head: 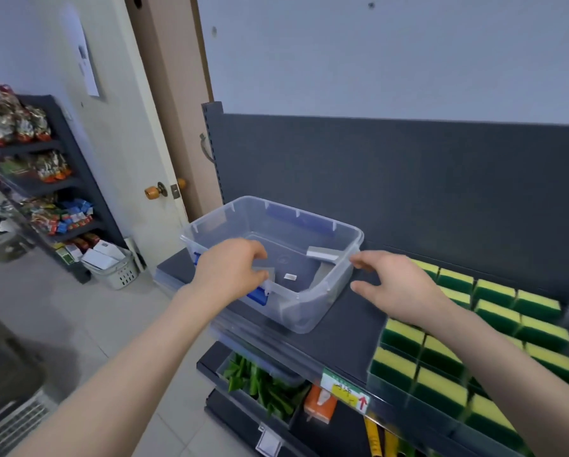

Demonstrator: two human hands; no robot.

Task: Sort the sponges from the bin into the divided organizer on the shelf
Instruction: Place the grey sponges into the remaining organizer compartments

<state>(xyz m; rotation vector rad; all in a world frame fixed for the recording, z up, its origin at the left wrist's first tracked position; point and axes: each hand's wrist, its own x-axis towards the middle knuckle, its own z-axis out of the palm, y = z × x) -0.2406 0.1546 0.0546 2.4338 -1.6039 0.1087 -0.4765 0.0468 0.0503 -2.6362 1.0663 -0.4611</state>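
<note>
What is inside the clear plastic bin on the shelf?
No sponge shows inside the clear plastic bin, only a small white label and grey flat pieces. The left hand gripping the rim hides the near left corner.

A small shop: dark display shelves [326, 338] with a price tag [345, 392] and packaged snacks [50, 166].

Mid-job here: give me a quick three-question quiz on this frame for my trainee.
1. Fill in: the sponges in the organizer sit to the ____ of the clear bin.
2. Which hand grips the bin's rim? A) left hand B) right hand
3. True or false: sponges are left in the bin.
Key: 1 right; 2 A; 3 false.
</note>
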